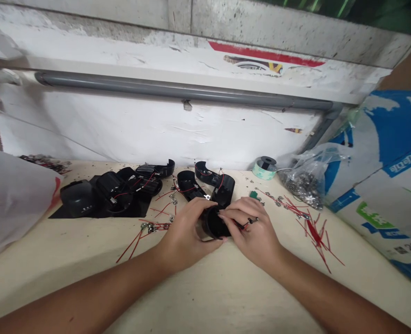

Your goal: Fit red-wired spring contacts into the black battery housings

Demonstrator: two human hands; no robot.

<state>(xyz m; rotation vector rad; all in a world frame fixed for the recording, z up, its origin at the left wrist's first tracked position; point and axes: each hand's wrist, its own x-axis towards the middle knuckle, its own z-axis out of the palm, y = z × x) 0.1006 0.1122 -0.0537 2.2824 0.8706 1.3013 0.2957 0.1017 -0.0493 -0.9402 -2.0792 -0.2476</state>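
Note:
My left hand (186, 232) is wrapped round the side of a black plastic housing (215, 222), its rounded open end facing up toward me. At the housing's right side, my right hand (252, 229) has its thumb and fingers pinched together, the tips reaching into the opening. What those fingertips hold is hidden. A small dark piece with a red wire (250, 221) sticks out between the right fingers. Just beyond my hands stand more black housings (223, 185) of a curved shape, with thin red wires and small metal contacts fixed in them.
Several black housings (113, 190) lie on a black sheet at the left. Red wires with metal contacts (153, 227) are strewn around, with loose red wires (318, 234) at the right. Behind are a tape roll (264, 168), a bag of metal parts (306, 181) and a blue-white package (382, 185).

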